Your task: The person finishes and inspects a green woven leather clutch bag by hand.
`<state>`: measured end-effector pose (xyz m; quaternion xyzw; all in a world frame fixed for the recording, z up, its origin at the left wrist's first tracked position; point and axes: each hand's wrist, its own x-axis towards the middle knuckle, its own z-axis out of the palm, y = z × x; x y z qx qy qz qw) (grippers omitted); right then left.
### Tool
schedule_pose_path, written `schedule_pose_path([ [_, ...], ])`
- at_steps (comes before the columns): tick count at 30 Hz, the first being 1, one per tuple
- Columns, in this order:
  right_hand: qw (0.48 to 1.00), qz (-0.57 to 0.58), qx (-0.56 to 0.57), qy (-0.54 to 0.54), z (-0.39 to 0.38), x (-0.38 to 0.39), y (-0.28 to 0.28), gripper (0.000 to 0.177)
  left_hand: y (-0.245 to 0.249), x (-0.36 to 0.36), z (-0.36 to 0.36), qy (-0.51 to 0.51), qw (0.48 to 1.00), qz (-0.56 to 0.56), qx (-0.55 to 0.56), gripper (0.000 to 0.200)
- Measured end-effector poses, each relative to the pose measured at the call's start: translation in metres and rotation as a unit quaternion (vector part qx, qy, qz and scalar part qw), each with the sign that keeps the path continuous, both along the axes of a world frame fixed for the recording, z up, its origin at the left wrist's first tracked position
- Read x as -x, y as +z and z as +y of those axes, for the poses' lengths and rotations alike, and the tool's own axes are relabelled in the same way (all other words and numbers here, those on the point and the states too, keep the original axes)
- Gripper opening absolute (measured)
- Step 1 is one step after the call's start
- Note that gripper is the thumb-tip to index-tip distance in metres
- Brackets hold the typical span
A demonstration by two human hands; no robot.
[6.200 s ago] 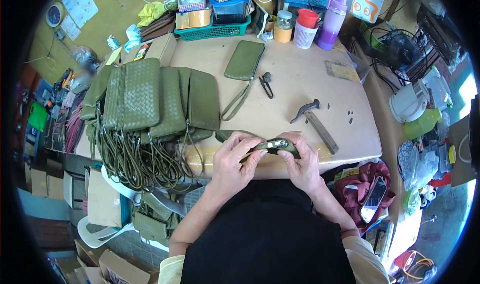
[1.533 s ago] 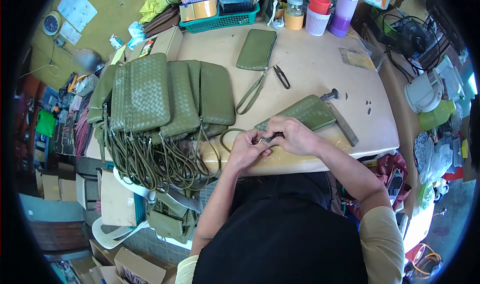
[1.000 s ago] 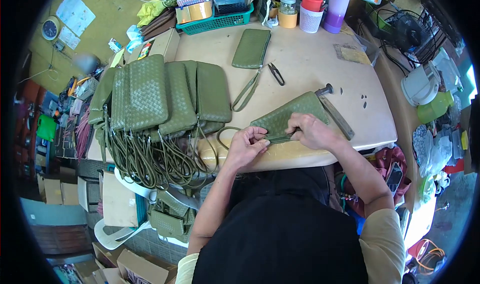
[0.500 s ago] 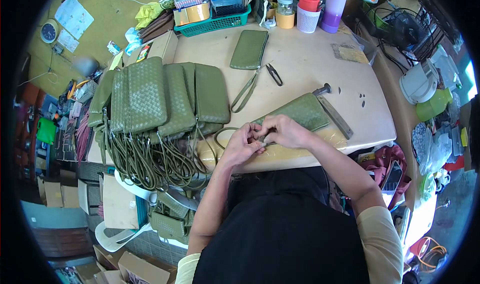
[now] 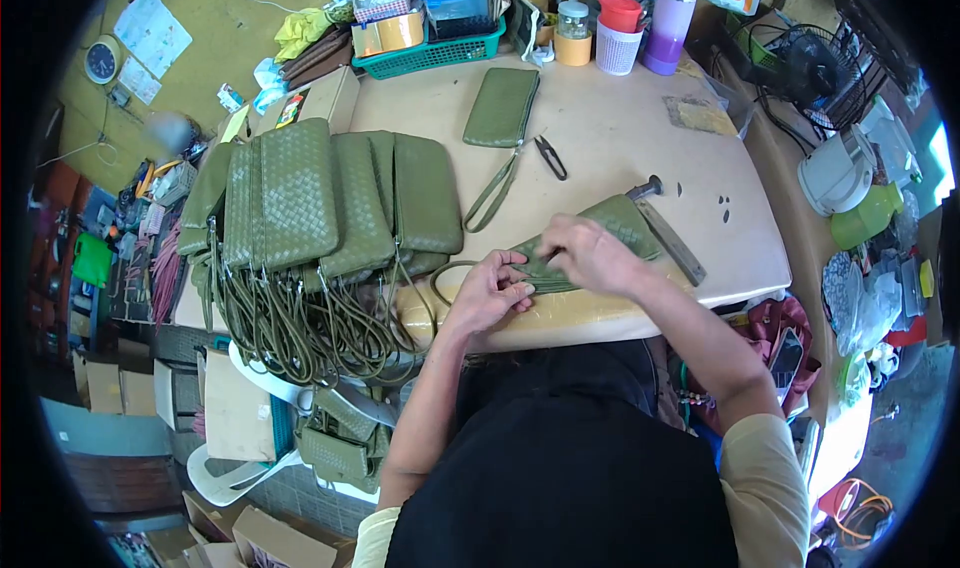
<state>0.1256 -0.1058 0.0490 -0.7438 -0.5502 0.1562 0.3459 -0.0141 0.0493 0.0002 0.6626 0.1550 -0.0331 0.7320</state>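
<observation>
A green woven wristlet pouch point(image 5: 630, 224) lies at the table's front edge, partly covered by my hands. My left hand point(image 5: 488, 293) is closed at its left end, thumb and fingers pinching the corner. A green strap loop point(image 5: 447, 280) curves out to the left of that hand. My right hand point(image 5: 592, 254) is raised a little over the pouch, fingers curled together and slightly blurred; what they hold, if anything, is hidden. Just beyond the pouch lie a hammer point(image 5: 648, 186) and a flat metal bar point(image 5: 672, 243).
Several green pouches point(image 5: 290, 193) with hanging straps are piled at left. Another pouch point(image 5: 500, 108) lies at the back beside black thread snips point(image 5: 550, 158). A green basket point(image 5: 430, 60), a cup point(image 5: 617, 48) and a purple bottle point(image 5: 668, 23) line the far edge.
My right hand has come away from my left and moved up and to the right over the pouch. My left hand stays at the pouch's left end.
</observation>
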Motion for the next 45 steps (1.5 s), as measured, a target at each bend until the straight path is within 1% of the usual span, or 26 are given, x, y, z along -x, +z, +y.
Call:
schedule_pose_path([
  [1,0.996,0.073,-0.02,0.054,0.001,0.008,0.008,0.015,0.001,0.0,0.0,0.01,1.0,-0.002,0.005,0.035],
  [4,0.993,0.078,0.052,0.074,0.0,0.007,-0.009,0.015,0.004,0.002,0.0,0.014,1.0,0.017,-0.01,0.033],
  [6,0.995,0.067,0.054,0.041,-0.01,-0.006,-0.015,0.012,0.004,0.001,0.001,-0.014,0.999,0.018,-0.033,0.033],
  [8,0.993,-0.098,0.065,-0.014,-0.014,-0.012,-0.004,0.011,0.003,0.0,0.002,-0.007,1.0,0.012,-0.025,0.034],
  [9,0.997,-0.002,0.073,-0.021,-0.017,-0.012,0.003,0.011,0.001,0.001,0.001,-0.001,1.0,0.01,-0.014,0.034],
  [10,0.997,-0.002,0.073,-0.024,-0.011,-0.005,0.001,0.011,0.0,0.001,0.002,-0.004,1.0,0.009,-0.014,0.034],
  [12,0.991,0.115,0.015,0.061,-0.006,0.015,-0.011,0.012,-0.004,0.002,0.002,0.017,1.0,0.005,0.011,0.033],
  [14,0.994,0.093,-0.025,0.054,-0.012,0.014,-0.019,0.013,0.009,0.007,0.0,0.006,0.999,0.014,-0.038,0.03],
  [16,0.997,-0.015,0.07,-0.01,-0.035,-0.01,-0.02,0.014,0.013,0.01,0.002,-0.008,0.996,0.016,-0.084,0.026],
  [20,0.995,-0.02,0.072,-0.071,-0.057,-0.016,0.01,0.011,0.017,0.016,0.0,0.015,0.992,0.052,-0.115,0.017],
  [22,0.998,0.022,0.022,-0.05,-0.039,0.011,0.01,0.011,0.017,0.013,-0.008,0.029,0.982,0.027,-0.184,0.018],
  [24,0.996,0.01,-0.048,0.078,-0.025,0.029,-0.014,0.012,0.014,0.014,-0.003,0.038,0.979,0.041,-0.194,0.018],
  [25,0.996,0.012,-0.049,0.074,-0.028,0.027,-0.018,0.012,0.011,0.017,-0.001,0.047,0.976,0.06,-0.203,0.018],
  [27,1.0,-0.009,-0.012,0.016,-0.042,0.007,-0.02,0.014,0.007,0.019,-0.001,0.071,0.982,0.037,-0.169,0.019],
  [29,0.991,-0.122,0.037,-0.044,-0.065,-0.019,-0.022,0.016,0.003,0.024,-0.002,0.096,0.986,0.021,-0.133,0.019],
  [30,0.991,-0.12,0.037,-0.046,-0.074,-0.021,-0.022,0.016,0.002,0.025,-0.001,0.101,0.985,0.025,-0.135,0.019],
  [32,0.988,-0.051,-0.025,-0.142,-0.086,-0.024,-0.001,0.017,-0.002,0.02,-0.002,0.111,0.985,0.023,-0.133,0.019],
  [34,0.99,-0.035,-0.045,-0.131,-0.075,-0.006,0.008,0.016,-0.007,0.016,-0.003,0.061,0.96,-0.073,-0.263,0.019],
  [35,0.99,-0.035,-0.111,-0.077,-0.064,0.008,0.007,0.016,-0.007,0.014,-0.005,0.062,0.96,-0.073,-0.264,0.019],
  [36,0.983,-0.034,-0.176,-0.024,-0.059,0.018,0.005,0.016,-0.008,0.012,-0.008,0.066,0.934,-0.103,-0.336,0.019],
  [37,0.983,-0.034,-0.177,-0.024,-0.058,0.022,-0.005,0.016,-0.008,0.01,-0.01,0.069,0.901,-0.132,-0.407,0.02],
  [39,0.995,-0.071,-0.068,-0.027,-0.052,0.025,-0.032,0.018,-0.007,0.009,-0.005,0.073,0.912,-0.109,-0.388,0.019],
  [41,0.993,-0.104,-0.022,-0.052,-0.065,0.008,-0.033,0.02,-0.009,0.012,0.0,0.078,0.923,-0.085,-0.368,0.019],
  [42,0.987,-0.142,0.026,-0.075,-0.075,-0.005,-0.032,0.021,-0.01,0.012,0.002,0.096,0.949,-0.034,-0.298,0.02],
  [43,0.987,-0.141,0.025,-0.075,-0.086,-0.012,-0.03,0.021,-0.011,0.012,0.003,0.109,0.968,0.018,-0.224,0.021],
  [45,0.977,-0.036,-0.007,-0.212,-0.106,-0.025,-0.014,0.021,-0.009,0.007,0.001,0.115,0.956,0.025,-0.27,0.023],
])
